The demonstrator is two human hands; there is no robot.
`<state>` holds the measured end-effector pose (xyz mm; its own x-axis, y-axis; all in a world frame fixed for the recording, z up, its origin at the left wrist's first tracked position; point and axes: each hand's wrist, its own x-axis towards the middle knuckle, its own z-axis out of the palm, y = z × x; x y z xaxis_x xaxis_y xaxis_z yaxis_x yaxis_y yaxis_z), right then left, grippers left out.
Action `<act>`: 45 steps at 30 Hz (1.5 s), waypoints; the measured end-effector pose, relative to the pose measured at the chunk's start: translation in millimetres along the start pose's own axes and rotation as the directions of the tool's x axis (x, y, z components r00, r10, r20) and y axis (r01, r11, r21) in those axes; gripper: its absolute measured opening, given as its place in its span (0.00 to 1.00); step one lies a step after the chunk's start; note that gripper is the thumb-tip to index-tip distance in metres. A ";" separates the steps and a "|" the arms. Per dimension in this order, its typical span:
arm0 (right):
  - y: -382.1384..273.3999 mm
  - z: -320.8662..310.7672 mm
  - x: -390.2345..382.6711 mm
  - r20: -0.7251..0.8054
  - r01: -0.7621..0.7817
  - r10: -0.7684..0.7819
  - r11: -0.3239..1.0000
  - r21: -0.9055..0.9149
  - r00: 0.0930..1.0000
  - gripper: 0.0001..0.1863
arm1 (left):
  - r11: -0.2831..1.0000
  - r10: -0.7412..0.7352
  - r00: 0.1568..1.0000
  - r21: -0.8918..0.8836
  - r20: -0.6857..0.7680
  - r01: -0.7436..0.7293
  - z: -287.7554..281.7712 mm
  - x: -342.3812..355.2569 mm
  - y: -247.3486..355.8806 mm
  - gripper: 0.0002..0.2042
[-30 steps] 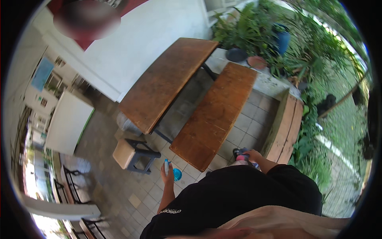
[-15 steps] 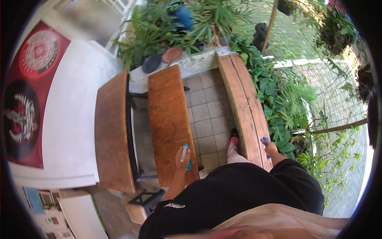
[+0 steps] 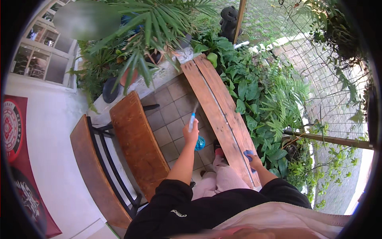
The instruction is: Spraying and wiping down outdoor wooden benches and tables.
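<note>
My left hand (image 3: 191, 135) is wrapped round the neck of a spray bottle (image 3: 200, 143) with a white and light-blue head and a clear blue body. It is held over the tiled floor, beside the long plank bench (image 3: 218, 107). A faint streak of mist shows just beyond the nozzle, by the bench edge. On the right, my right hand (image 3: 256, 162) grips a blue cloth (image 3: 248, 154) against the near part of the bench top. Some of the cloth is hidden under the fingers. A dark gap runs lengthwise between the two planks.
A wooden table (image 3: 137, 139) stands at my left, with another wooden top (image 3: 93, 175) on dark legs by the white wall. Leafy plants (image 3: 254, 91) crowd the bench's right side, before a wire fence (image 3: 318, 71). Palm leaves (image 3: 153, 28) overhang the low wall ahead.
My left hand and the spray bottle have moved from over the table toward the bench. The view has turned toward the bench and plants. My right hand still holds the cloth on the bench.
</note>
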<state>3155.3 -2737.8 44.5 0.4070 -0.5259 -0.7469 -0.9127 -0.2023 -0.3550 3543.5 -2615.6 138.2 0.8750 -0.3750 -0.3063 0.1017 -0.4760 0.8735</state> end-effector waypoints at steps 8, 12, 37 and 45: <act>-52.9 -5.4 165.2 -0.220 0.116 -0.093 0.989 0.096 0.971 0.26 | 0.961 -0.125 0.988 -0.257 -0.093 0.098 83.5 118.8 -17.5 0.14; -122.3 -14.3 216.3 -0.348 0.264 -0.235 0.964 0.037 0.907 0.28 | 0.962 -0.194 0.980 -0.204 -0.051 0.180 90.1 150.9 -50.6 0.14; -172.3 3.4 283.1 -0.047 0.149 -0.144 0.980 0.134 0.989 0.43 | 0.979 0.061 0.998 -0.197 0.030 -0.053 146.4 245.3 -61.8 0.15; -173.5 7.1 279.4 -0.131 0.211 -0.195 0.969 0.125 0.972 0.40 | 0.891 0.416 0.909 -0.195 -0.006 -0.409 175.5 230.9 -113.7 0.19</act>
<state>3427.6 -2843.7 -106.6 0.5685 -0.5803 -0.5832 -0.7945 -0.2035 -0.5721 3650.9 -2787.7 -98.2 0.8411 -0.5338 0.0871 -0.1746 -0.1155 0.9778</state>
